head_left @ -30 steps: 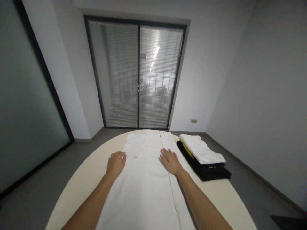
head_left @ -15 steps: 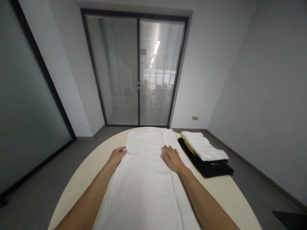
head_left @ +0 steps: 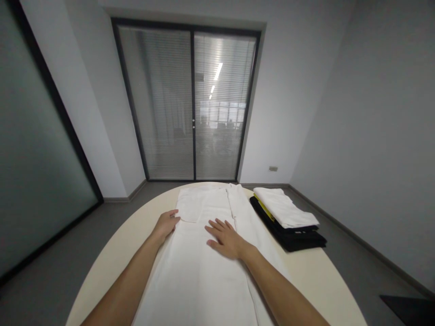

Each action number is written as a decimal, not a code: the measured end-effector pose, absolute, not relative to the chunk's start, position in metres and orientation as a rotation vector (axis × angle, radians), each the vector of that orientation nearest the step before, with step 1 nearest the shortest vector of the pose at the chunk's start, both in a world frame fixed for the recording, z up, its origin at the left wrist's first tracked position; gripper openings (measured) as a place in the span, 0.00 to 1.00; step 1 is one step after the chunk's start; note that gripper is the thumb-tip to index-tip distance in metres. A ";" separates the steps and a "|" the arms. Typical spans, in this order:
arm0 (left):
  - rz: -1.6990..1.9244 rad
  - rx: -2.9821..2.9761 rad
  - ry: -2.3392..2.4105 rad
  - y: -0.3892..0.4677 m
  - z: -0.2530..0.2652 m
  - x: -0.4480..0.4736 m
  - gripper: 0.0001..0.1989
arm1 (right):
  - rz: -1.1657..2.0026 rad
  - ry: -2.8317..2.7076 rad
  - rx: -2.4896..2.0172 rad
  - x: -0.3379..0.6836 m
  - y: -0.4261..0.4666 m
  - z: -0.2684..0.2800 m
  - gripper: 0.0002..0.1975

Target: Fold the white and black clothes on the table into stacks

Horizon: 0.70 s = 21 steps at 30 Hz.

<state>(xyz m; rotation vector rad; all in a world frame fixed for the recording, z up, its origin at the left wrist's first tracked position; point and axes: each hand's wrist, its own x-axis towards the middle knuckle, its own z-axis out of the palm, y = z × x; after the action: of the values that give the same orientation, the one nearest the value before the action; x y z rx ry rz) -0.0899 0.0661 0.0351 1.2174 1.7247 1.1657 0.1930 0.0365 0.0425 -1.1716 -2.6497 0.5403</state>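
Observation:
A white T-shirt (head_left: 204,280) lies lengthwise over the table, its right side folded inward along a long edge and a short sleeve folded flat near the far left. At the left edge, just below that sleeve, my left hand (head_left: 166,224) is closed with its curled fingers on the cloth; the thumb side is partly hidden. My right hand (head_left: 227,240) rests palm down on the middle of the shirt, fingers spread and holding nothing.
To the right, a stack of folded clothes has a white garment (head_left: 285,208) on top, a yellow one (head_left: 264,207) showing under it, and black ones (head_left: 299,242) at the bottom. The round cream table (head_left: 112,253) curves off on both sides. Glass doors (head_left: 193,104) stand beyond.
My right hand has slid left from the folded strip to the shirt's middle. My left hand stays at the left edge. The view has shifted slightly.

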 end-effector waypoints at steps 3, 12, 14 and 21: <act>1.177 1.256 1.638 0.067 0.039 -0.080 0.29 | 0.560 -2.631 -1.187 0.193 0.038 0.041 0.33; 1.207 1.418 1.485 0.068 0.039 -0.058 0.30 | 0.556 -2.616 -1.186 0.193 0.038 0.038 0.33; 1.191 1.467 1.435 0.066 0.038 -0.051 0.30 | 0.553 -2.607 -1.183 0.193 0.038 0.038 0.32; 1.127 1.646 1.355 0.055 0.022 -0.019 0.26 | 0.559 -2.524 -1.161 0.194 0.039 0.034 0.31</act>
<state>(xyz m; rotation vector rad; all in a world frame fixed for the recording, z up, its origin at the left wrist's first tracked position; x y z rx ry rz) -0.0191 0.0551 0.0216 1.6460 1.3553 1.1271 0.1941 0.0394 0.0339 -1.1610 -2.5245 0.5594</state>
